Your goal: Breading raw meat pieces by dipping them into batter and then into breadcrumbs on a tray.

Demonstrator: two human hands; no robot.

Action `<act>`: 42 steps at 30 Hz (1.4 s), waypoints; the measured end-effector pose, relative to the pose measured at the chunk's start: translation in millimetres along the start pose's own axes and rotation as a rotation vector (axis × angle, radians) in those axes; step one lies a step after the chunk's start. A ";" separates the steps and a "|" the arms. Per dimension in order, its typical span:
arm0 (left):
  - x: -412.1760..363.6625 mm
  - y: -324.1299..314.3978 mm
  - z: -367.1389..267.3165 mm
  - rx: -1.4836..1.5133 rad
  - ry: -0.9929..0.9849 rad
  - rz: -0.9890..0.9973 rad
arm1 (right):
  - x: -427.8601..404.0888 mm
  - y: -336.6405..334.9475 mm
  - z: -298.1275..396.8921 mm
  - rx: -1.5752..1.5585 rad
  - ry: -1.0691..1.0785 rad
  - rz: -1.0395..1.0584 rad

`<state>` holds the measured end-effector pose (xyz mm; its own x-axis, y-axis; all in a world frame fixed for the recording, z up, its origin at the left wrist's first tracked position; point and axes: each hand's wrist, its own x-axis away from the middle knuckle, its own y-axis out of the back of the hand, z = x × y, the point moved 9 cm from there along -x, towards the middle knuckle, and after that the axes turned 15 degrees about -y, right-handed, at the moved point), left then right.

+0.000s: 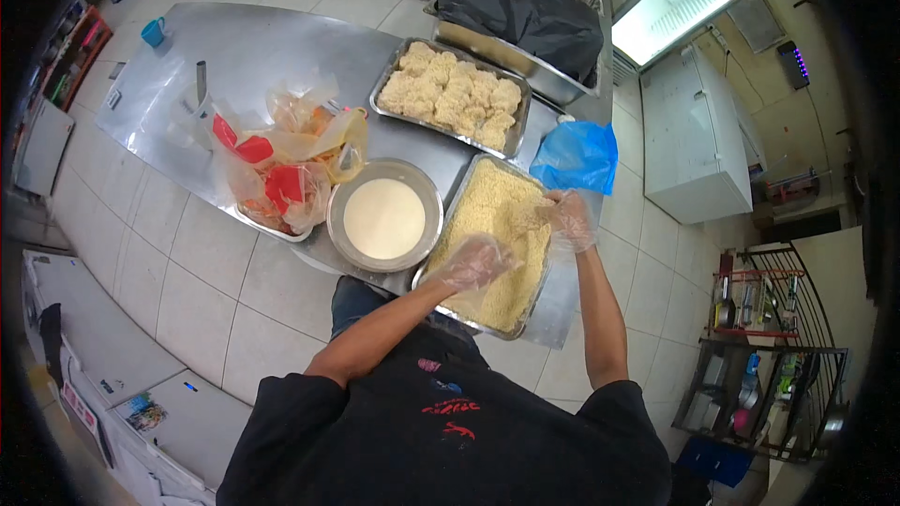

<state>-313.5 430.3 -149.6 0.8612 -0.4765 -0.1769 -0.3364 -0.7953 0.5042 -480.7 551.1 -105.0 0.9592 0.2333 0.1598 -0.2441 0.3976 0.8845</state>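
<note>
A metal tray of yellowish crumbs point(492, 197) lies before me. My left hand point(478, 263), in a clear plastic glove, is low over the crumbs, near the middle of the tray. My right hand point(571, 218), gloved too, is at the tray's right edge, its fingertips at a crumb-coated piece point(531, 214) that blends into the crumbs; whether it grips the piece I cannot tell. Left of the tray stands a round metal bowl of creamy white liquid point(384, 218). Beyond it, a second metal tray holds several crumb-coated pieces point(450, 91) packed close together.
Plastic bags with orange-brown contents point(288, 183) lie left of the bowl. A blue plastic bag point(576, 154) sits beyond my right hand. At the back, black plastic point(524, 10) covers a large metal container. A blue mug point(152, 32) stands at the table's far left corner.
</note>
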 end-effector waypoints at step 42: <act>369.6 230.3 -10.0 0.366 0.406 -0.962 | 94.1 -267.8 454.6 0.207 0.631 0.106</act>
<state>-68.9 74.8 -90.4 0.8622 0.5053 -0.0367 0.5060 -0.8624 0.0128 -260.1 63.2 -127.6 0.6485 0.7610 0.0191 -0.2398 0.1804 0.9539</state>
